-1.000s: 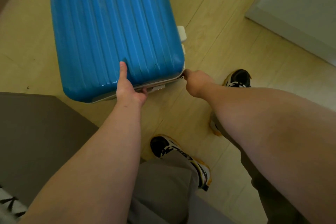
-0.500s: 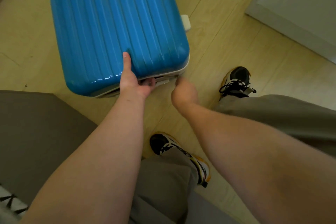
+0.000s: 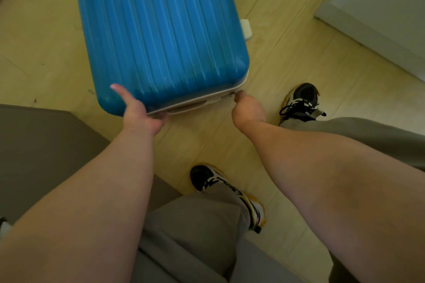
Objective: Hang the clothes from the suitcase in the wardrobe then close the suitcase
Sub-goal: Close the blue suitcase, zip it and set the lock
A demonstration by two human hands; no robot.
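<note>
Along the suitcase edge, left grip clasps it (thumb on top); right grip pinches the zip pull.

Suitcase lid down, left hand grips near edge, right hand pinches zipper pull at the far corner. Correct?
Wrong corner. Head view: right hand pinches the zipper pull at the near right corner of the suitcase. Lid down, left hand gripping near edge: correct.

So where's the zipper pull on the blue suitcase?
In the head view the zipper pull sits at the near right corner of the blue suitcase, pinched by the right hand; the left hand grips the same edge further left.
</note>
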